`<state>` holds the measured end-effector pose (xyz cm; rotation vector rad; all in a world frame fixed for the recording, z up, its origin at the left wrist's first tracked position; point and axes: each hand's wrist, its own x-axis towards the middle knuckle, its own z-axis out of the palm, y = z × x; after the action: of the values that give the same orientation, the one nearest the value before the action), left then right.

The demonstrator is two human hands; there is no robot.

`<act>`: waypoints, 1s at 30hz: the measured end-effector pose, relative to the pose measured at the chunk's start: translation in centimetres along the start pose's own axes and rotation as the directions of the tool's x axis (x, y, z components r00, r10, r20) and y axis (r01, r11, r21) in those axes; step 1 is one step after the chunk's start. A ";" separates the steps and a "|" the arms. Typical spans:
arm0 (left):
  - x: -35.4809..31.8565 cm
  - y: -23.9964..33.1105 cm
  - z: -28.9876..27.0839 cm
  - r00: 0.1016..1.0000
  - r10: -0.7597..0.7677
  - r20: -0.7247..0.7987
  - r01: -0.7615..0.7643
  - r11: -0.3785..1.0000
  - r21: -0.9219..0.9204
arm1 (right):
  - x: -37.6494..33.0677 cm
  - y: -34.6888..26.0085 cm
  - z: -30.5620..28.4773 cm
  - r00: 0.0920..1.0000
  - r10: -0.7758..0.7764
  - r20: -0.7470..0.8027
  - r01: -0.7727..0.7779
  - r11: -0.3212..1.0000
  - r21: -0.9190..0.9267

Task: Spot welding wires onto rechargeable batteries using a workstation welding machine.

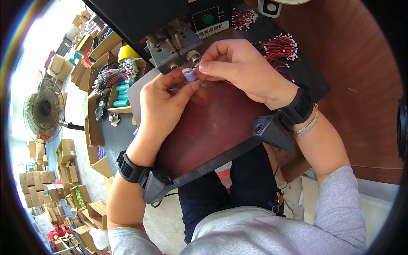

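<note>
left fingers [185,92]: hold lilac cylinder [190,77] | right fingers [215,69]: pinch thin wire [196,67] | metal machine head [163,55]: just beyond

small purple cylinder [190,77] | tilted | pale tab at far end | in left hand [165,100]

We see white glare washing out the upper left, rainbow fringing along the black, curved rim, and a soft sheen on the dark-red flat work surface [212,131]; fine detail on the small purple cylinder [190,77] looks soft to us.
</note>
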<state>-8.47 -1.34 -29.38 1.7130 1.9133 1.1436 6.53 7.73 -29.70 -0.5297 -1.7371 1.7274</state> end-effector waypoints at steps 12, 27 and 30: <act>-0.1 0.0 0.3 0.999 0.047 -0.017 -0.048 0.997 -0.052 | -0.2 -0.4 0.6 0.993 -0.008 -0.118 0.020 0.994 0.105; 0.2 -0.1 0.2 0.999 0.044 0.000 -0.044 0.995 0.085 | 0.0 -0.2 0.3 0.997 0.014 -0.082 -0.013 1.000 0.010; 0.1 -0.3 0.4 0.997 0.074 -0.022 -0.073 0.997 0.032 | 0.0 0.0 0.4 0.992 -0.019 -0.126 0.027 0.998 0.060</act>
<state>-8.45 -1.07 -29.82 1.8085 1.9059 1.1700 6.21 7.43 -29.65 -0.5763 -1.5921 1.6887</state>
